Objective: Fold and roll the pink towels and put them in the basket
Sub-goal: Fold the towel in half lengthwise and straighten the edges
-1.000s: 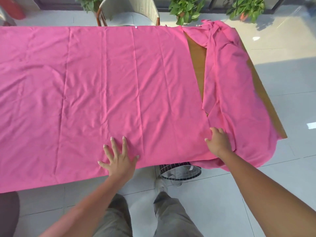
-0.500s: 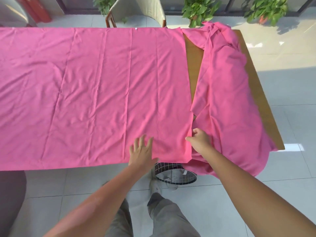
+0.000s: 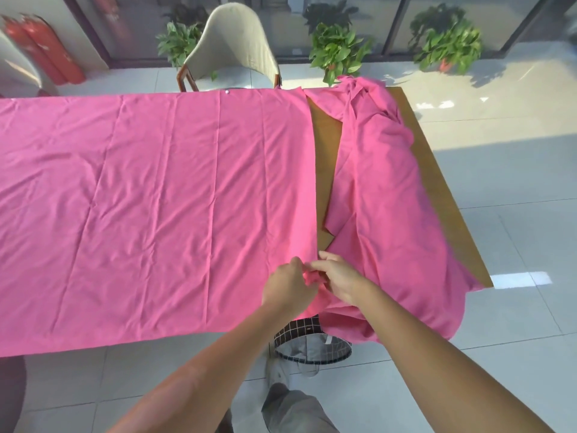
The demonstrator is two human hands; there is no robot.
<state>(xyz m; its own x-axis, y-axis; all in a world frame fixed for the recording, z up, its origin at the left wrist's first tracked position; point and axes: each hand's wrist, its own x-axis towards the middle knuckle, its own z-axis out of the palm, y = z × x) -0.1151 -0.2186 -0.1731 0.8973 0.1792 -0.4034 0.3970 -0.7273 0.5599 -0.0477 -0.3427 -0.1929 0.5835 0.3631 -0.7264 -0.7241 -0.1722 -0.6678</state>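
Nearest the camera, on the tiled floor at the person's feet, a wire basket (image 3: pixel 312 345) with a checked lining stands partly under the near edge of the surface (image 3: pixel 437 189), with a fold of pink cloth hanging just over its rim. Just above it the two hands meet at the near right corner of the spread pink towel (image 3: pixel 156 198): the left hand (image 3: pixel 288 284) has its fingers curled round a bunched bit of that corner, and the right hand (image 3: pixel 338 281) pinches the same bunch from the other side, the fingertips of both touching. That towel lies flat across most of the surface, creased in long lines. To its right a second pink towel (image 3: pixel 384 198) lies crumpled, draping over the near edge, with a strip of bare brown wood between the two. Beyond the far edge stand a pale chair (image 3: pixel 232 45), potted plants (image 3: pixel 337 50) and red fire extinguishers (image 3: pixel 46 51).
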